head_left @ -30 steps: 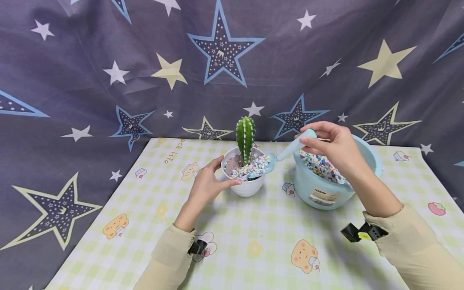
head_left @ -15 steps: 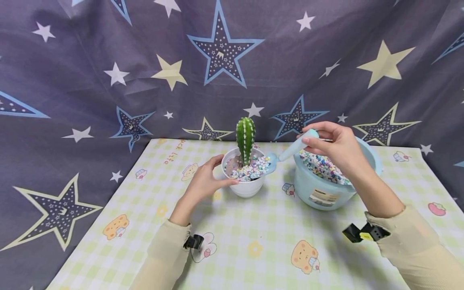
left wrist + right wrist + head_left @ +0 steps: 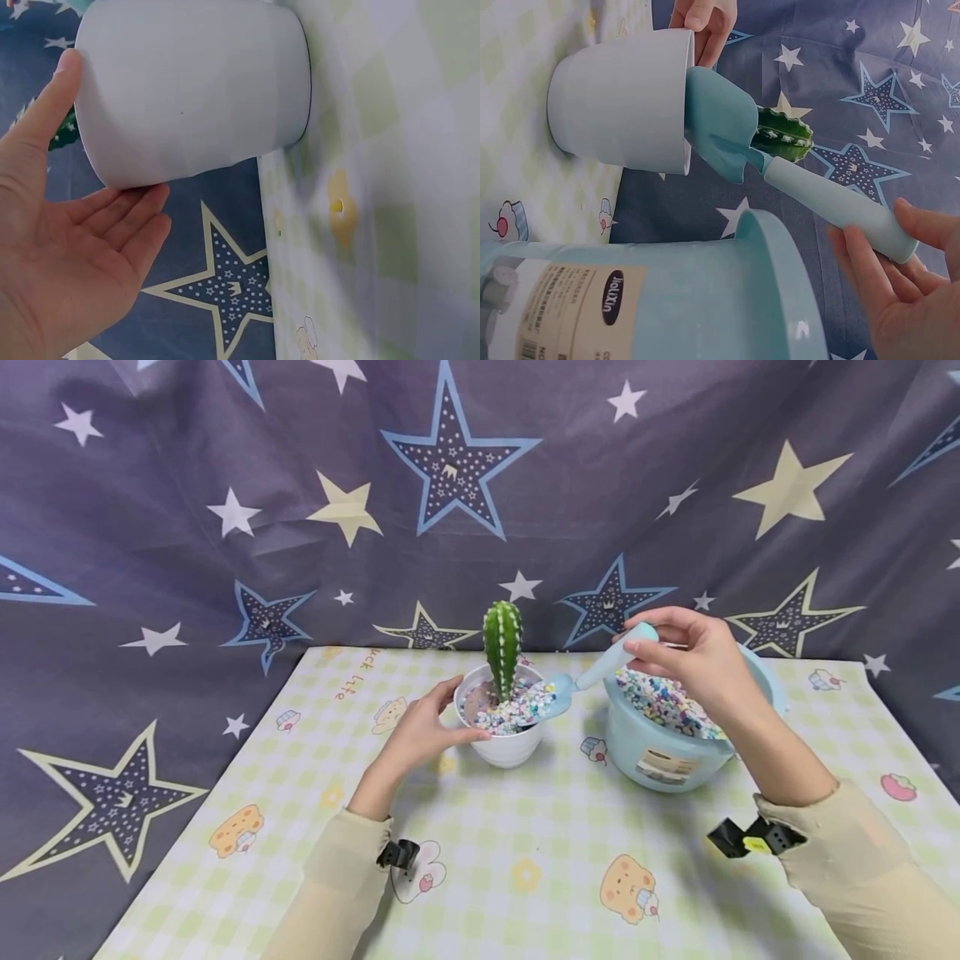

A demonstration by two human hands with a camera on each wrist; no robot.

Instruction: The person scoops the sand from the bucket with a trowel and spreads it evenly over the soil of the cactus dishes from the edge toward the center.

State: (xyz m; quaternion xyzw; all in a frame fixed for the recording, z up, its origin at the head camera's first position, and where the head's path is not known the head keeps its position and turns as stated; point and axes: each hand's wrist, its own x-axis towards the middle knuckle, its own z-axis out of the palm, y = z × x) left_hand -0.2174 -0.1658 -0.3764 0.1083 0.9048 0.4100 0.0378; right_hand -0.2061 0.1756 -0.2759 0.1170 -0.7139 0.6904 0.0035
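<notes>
A green cactus stands upright in a white flowerpot on the table. My left hand holds the pot by its left side, thumb at the near rim and fingertips against the wall, as the left wrist view shows. My right hand grips the handle of a light blue trowel. The trowel slopes down to the left, and its blade rests at the pot's right rim. Colourful pebbles lie on the blade and around the cactus base.
A light blue bucket with more pebbles stands right of the pot, beneath my right hand. A checked cloth covers the table. Behind it hangs a dark curtain with stars.
The trowel has drawn slightly to the right at the pot's rim. My left wrist has shifted a little left, with the hand still on the pot. The bucket has not moved.
</notes>
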